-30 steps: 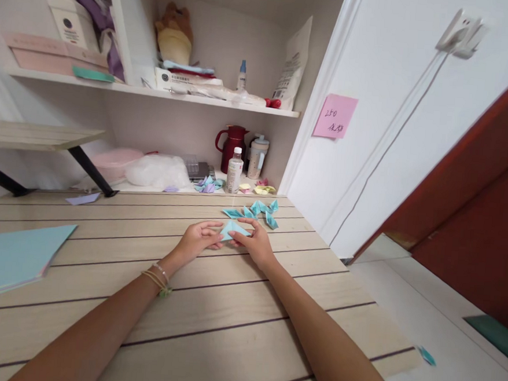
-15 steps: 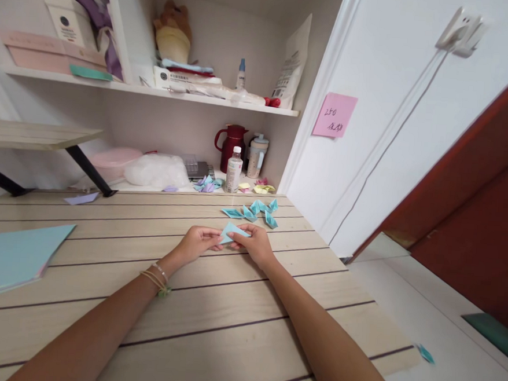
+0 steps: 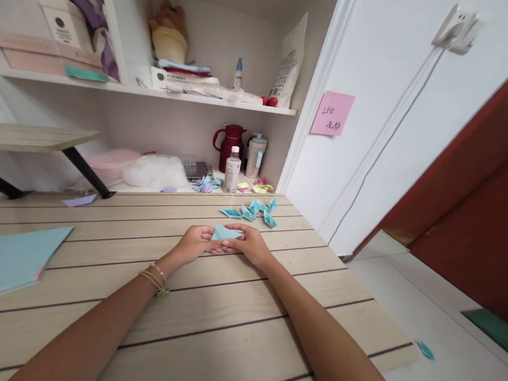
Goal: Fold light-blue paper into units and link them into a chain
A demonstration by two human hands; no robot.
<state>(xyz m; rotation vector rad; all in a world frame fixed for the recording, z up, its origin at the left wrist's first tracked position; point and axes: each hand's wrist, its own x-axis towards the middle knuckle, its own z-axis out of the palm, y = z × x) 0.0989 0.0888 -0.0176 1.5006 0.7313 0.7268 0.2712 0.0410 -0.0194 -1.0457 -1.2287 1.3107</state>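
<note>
Paper (image 3: 225,233) — held in 2 hands (image 3: 251,245)

On my feed, the left wrist (image 3: 169,262) wears a pale beaded bracelet (image 3: 159,270), thin tan cord-like bands (image 3: 150,276) and a small green ornament (image 3: 162,292).

Through my camera I count five folded blue papers (image 3: 270,219) on the table (image 3: 207,361), one held paper (image 3: 225,234), one pink note (image 3: 332,113), one red jug (image 3: 232,143), one white-capped bottle (image 3: 232,173), one plush toy (image 3: 170,34).
</note>
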